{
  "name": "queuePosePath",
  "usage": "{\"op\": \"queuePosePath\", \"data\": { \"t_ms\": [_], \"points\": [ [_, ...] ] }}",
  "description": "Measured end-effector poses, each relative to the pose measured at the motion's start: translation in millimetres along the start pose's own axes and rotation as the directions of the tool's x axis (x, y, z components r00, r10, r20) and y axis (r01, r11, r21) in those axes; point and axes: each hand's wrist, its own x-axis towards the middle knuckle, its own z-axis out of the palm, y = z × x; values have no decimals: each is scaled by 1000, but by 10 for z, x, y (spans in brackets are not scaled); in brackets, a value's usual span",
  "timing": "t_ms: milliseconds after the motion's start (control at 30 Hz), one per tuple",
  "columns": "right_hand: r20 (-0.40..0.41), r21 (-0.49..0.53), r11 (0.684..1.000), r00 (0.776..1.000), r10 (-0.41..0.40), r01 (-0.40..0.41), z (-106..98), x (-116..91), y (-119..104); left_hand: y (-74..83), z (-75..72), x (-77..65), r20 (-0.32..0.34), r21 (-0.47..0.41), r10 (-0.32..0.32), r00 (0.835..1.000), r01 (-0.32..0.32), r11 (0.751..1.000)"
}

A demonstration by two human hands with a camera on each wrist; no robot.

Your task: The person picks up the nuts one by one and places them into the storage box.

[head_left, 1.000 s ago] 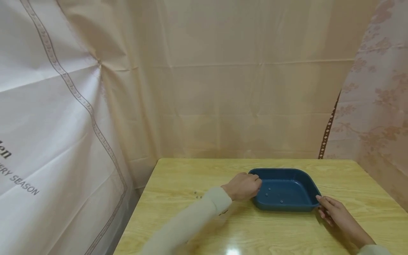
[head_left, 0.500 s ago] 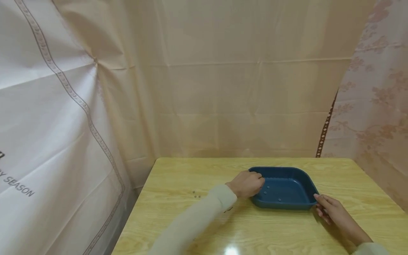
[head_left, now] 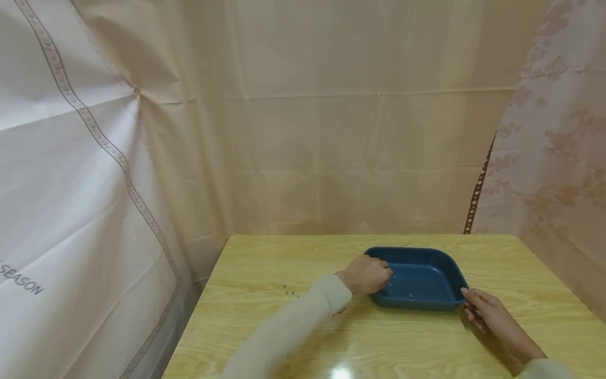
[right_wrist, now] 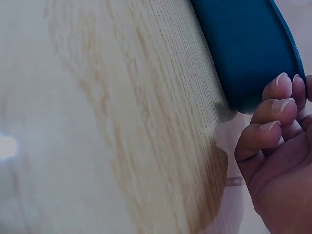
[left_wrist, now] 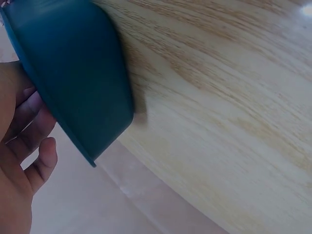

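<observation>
A blue rectangular tray with rounded corners stands on the table, with small ring-shaped pieces like nuts scattered on its floor. My left hand grips the left rim with curled fingers. In the left wrist view, the fingers reach past the rim, partly hidden by the tray's wall. At the front right corner my right hand pinches the rim between thumb and fingers. From the right wrist, its other fingers show curled beside the tray's outer wall.
Several more small ring-like pieces lie on the wooden table left of the tray. Dark thin bits are near the left sleeve. Cloth curtains hang behind the table and along both sides.
My left hand has shifted slightly to the right along the tray's left end, its curled fingers now further over the rim. The right hand keeps its hold on the corner. The view drifts slightly.
</observation>
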Motion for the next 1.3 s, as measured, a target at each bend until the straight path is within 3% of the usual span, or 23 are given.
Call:
{"op": "queuePosePath", "data": {
  "t_ms": [133,233,400,600,767,1033,1300],
  "points": [
    [9,0,1000,1000,7,-7,20,24,19,3,2,-27,10,-6,-13,1000,14,1000],
    [3,2,1000,1000,9,-9,19,19,10,-12,20,-31,-14,-62,-15,1000,14,998],
    [-1,-4,1000,1000,-5,5,0,11,-23,-103,61,-84,-143,-246,3,990,-38,969],
    [-1,-5,1000,1000,9,-9,-9,11,-12,-211,80,-225,-222,-295,-45,974,-23,955],
    [17,-9,1000,1000,14,-14,-5,13,16,-308,167,-370,-213,-326,-97,972,23,945],
    [21,-29,1000,1000,-10,11,-42,-9,33,-416,305,-670,-199,-284,-126,972,66,957],
    [29,-26,1000,999,17,-16,-9,6,11,-601,406,-1098,-76,-288,-168,983,140,947]
  ]
}}
